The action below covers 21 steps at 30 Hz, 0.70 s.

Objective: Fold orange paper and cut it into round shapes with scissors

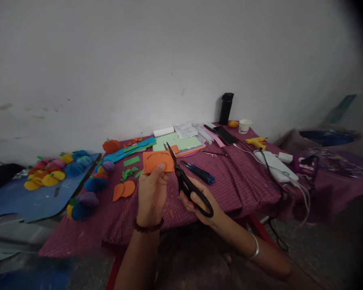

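Head view: From my distant post, I see the left hand (153,189) pinching an orange paper (149,163), thumb across its face, above the checked tablecloth (230,173). The right hand (201,199) grips black scissors (178,172), blades at the paper's right edge; whether they have bitten in, I cannot tell. A dark curved line (153,154) crosses the paper's upper part. For a clean cut, I would turn the paper into the blades, stand them square to it and trace the curve in long strokes, left thumb clear. Rounded orange pieces (128,188) lie on the cloth at left.
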Each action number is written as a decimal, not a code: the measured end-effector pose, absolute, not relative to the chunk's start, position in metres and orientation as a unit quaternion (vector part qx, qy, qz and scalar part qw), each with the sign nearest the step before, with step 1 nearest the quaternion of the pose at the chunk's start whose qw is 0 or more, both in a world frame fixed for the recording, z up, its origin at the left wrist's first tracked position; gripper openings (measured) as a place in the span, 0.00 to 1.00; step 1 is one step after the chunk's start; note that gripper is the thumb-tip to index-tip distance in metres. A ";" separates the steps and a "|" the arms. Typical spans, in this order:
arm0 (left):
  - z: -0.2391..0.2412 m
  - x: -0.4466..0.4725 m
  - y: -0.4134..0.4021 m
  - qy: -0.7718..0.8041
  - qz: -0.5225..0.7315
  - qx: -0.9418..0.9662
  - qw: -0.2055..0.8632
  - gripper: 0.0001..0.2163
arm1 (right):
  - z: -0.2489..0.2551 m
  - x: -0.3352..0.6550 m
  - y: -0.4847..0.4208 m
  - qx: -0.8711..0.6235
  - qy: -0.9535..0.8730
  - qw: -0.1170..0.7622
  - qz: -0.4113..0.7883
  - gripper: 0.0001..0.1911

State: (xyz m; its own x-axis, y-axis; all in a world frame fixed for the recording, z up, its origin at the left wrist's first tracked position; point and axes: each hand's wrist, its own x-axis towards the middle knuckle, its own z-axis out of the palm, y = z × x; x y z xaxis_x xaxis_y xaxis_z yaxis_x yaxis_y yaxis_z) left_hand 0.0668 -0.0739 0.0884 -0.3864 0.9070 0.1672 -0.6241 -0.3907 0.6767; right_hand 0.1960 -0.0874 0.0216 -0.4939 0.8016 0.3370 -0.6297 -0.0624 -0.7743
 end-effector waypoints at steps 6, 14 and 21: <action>0.089 0.063 -0.073 0.262 0.780 0.285 0.492 0.11 | 0.022 0.198 -0.087 -0.096 -0.479 0.493 0.720 0.28; 0.100 0.049 -0.072 0.277 0.766 0.307 0.492 0.11 | 0.030 0.201 -0.089 -0.103 -0.502 0.482 0.711 0.30; 0.104 0.038 -0.072 0.278 0.755 0.335 0.491 0.10 | 0.036 0.199 -0.089 -0.120 -0.512 0.466 0.712 0.35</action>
